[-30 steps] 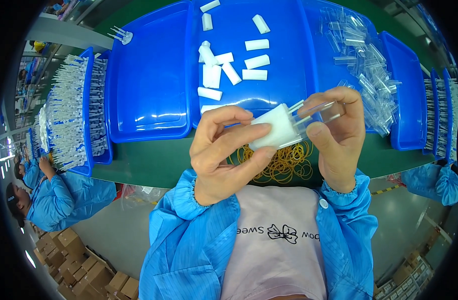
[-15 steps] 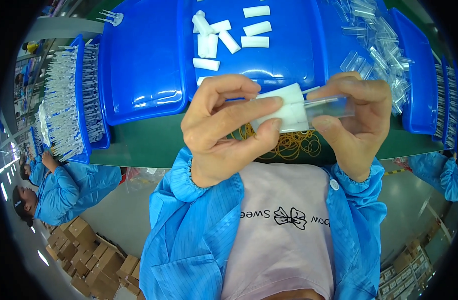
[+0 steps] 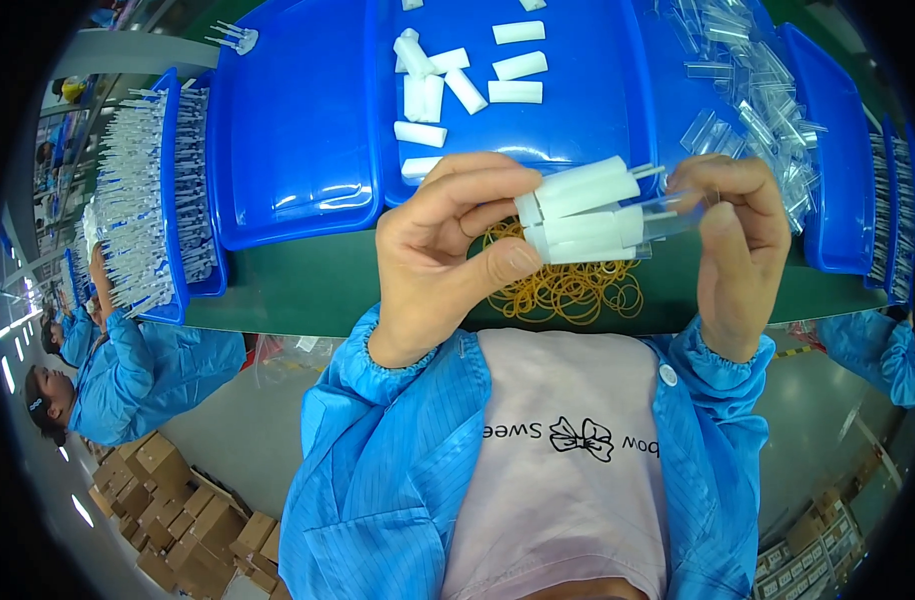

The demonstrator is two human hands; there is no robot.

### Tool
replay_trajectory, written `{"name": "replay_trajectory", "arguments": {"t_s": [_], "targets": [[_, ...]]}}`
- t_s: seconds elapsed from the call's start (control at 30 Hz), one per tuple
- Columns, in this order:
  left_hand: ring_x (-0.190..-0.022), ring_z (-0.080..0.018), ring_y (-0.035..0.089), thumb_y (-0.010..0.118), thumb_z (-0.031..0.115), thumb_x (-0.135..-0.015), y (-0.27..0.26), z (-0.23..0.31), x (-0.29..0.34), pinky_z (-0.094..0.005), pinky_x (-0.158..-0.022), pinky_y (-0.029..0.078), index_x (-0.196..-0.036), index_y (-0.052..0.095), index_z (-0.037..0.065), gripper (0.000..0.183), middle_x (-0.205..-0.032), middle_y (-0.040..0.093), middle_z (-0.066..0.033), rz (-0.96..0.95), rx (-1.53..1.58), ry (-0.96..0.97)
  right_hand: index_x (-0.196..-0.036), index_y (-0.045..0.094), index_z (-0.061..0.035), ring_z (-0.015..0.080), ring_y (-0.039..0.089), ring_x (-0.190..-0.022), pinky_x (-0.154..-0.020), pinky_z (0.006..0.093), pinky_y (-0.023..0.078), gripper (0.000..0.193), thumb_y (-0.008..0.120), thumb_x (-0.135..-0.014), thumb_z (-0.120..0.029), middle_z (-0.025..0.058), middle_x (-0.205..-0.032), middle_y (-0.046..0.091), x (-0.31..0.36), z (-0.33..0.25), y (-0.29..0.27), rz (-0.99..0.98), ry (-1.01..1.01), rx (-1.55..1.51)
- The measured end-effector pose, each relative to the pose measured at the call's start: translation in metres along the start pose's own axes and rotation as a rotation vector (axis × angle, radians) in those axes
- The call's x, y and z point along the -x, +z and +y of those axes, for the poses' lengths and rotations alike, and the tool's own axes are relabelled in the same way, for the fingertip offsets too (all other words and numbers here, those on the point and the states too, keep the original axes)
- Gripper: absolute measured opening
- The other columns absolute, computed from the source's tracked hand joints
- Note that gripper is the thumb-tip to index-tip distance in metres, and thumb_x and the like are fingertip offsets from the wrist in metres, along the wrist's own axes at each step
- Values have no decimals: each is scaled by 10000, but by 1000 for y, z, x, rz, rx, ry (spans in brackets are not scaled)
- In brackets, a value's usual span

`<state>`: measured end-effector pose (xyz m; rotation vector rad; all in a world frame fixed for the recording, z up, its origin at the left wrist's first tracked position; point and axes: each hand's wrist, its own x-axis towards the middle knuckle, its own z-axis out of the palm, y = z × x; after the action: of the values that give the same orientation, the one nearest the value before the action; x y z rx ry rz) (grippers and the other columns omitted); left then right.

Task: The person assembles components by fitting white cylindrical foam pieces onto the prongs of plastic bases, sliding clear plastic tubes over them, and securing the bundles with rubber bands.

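Note:
My left hand (image 3: 453, 250) pinches the base of a white pronged plastic part (image 3: 530, 228) between thumb and fingers. White tubular sleeves (image 3: 588, 190) cover its prongs, and thin metal-looking tips stick out to the right. A clear plastic sleeve (image 3: 663, 222) lies along the lower prong's end, partly blurred. My right hand (image 3: 738, 235) has its thumb and forefinger closed about the outer end of that clear sleeve; the exact contact is smeared. Beneath the held part, a heap of yellow rubber bands (image 3: 568, 290) lies on the green table (image 3: 378, 275).
Loose white sleeves (image 3: 515, 92) lie in the middle blue tray (image 3: 548, 130). Clear sleeves (image 3: 758, 110) fill part of the right tray. A left blue tray (image 3: 293, 150) holds one white pronged part (image 3: 236, 38). Racked white pronged parts (image 3: 138, 200) stand farther left, near a co-worker (image 3: 128, 380).
My left hand has turned the part, so its base and separate sleeves now show. Its fingers have shifted back to the base. My right hand has moved slightly right, away from the sleeves.

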<state>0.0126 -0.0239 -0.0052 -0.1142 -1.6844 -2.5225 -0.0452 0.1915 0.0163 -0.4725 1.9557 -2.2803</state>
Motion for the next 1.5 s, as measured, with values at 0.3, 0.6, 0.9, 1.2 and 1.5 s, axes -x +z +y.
{"name": "replay_trajectory", "arguments": {"t_s": [0.3,0.6,0.9,1.2,1.5], "targets": [[-983,-212,590,742,-11,-692,5,-7,6,-313,-876,514,-1071,614,-21,401,-1076,549,-116,97,-98,-73,-893,609,10,155,519,-836,-754,272,409,128,660,-799,-60,90,-887,565,14,12,-2,8,-82,95],[-927,-198,602,771,2,-652,9,-2,8,-290,-818,529,-1025,645,-4,393,-1031,585,-120,24,-176,69,-905,628,-1,145,509,-838,-730,261,422,154,693,-780,-62,87,-907,538,20,13,12,-27,-105,8],[-895,-175,600,791,25,-631,8,-4,7,-270,-778,517,-991,667,12,381,-986,608,-104,46,-212,55,-932,633,9,128,526,-842,-733,245,455,157,677,-787,-30,87,-923,530,17,12,14,-48,-55,-50],[-1090,-242,549,666,-56,-757,6,-11,-1,-344,-921,485,-1208,499,-41,480,-1188,526,-172,72,54,-149,-882,679,-31,140,520,-796,-692,247,415,212,727,-681,17,68,-887,566,-1,14,15,-100,-272,317],[-1028,-229,592,631,-24,-803,2,-13,1,-319,-883,481,-1204,508,-29,420,-1097,603,-192,95,123,-187,-1005,674,-95,213,552,-893,-769,320,432,247,633,-762,-76,83,-946,586,-70,10,-30,70,-423,911]]}}
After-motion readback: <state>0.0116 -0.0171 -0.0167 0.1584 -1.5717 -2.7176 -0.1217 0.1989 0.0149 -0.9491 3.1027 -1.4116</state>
